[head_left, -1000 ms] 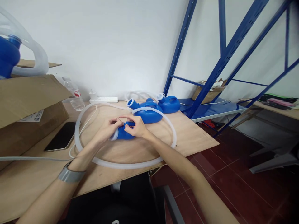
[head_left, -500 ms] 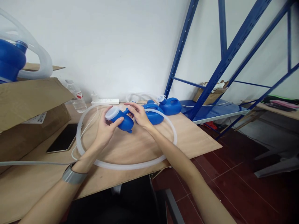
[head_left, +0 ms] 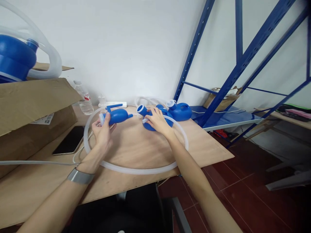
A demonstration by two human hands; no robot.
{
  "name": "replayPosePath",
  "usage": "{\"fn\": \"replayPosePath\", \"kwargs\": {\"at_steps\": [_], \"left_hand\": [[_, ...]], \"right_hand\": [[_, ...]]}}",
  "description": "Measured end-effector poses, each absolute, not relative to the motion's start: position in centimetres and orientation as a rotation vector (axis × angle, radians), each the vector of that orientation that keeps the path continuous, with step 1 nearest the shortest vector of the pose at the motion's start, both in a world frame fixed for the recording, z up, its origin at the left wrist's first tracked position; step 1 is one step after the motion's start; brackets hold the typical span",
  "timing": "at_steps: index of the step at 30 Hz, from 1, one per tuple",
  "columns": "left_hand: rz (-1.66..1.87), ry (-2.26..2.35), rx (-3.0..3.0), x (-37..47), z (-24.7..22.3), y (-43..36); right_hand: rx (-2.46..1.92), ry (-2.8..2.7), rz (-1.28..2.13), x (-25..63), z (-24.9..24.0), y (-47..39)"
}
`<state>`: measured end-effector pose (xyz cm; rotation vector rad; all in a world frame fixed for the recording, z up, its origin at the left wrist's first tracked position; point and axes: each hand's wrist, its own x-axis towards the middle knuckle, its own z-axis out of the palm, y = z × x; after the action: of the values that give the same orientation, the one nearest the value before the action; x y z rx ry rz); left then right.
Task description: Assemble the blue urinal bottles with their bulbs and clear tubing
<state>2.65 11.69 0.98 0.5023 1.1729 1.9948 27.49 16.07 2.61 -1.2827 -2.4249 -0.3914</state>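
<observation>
My left hand (head_left: 103,129) grips a small blue bottle-shaped part (head_left: 118,116) by its white-rimmed end, holding it above the wooden table; its narrow tip points right. My right hand (head_left: 156,119) is closed around the end of the translucent hose (head_left: 143,171), beside the neck of a blue jug (head_left: 148,127) on the table. Part of that jug lies hidden under the hand. Behind it stands another blue jug (head_left: 182,112) with a white cap. The hose makes a wide loop over the tabletop.
An open cardboard box (head_left: 36,100) with a blue container (head_left: 17,58) on it is at the left. Nearby are a black phone (head_left: 69,140), a water bottle (head_left: 85,102) and a power strip (head_left: 116,104). A blue metal shelf (head_left: 218,118) stands at the right.
My left hand has moved left with the blue part, which has turned so its tip points right. My right hand has left that part and moved right to the hose end by the jug.
</observation>
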Motion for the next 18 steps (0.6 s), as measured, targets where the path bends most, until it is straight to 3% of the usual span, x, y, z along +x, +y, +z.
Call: {"fn": "replayPosePath", "kwargs": {"at_steps": [8, 18], "left_hand": [[1.829, 1.021, 0.893, 2.4, 0.2, 11.7], [1.972, 1.076, 1.334, 2.2, 0.3, 10.5]], "right_hand": [[-1.141, -2.301, -0.296, 26.0, 2.7, 15.4], [-1.262, -2.185, -0.337, 25.6, 2.6, 15.0]]}}
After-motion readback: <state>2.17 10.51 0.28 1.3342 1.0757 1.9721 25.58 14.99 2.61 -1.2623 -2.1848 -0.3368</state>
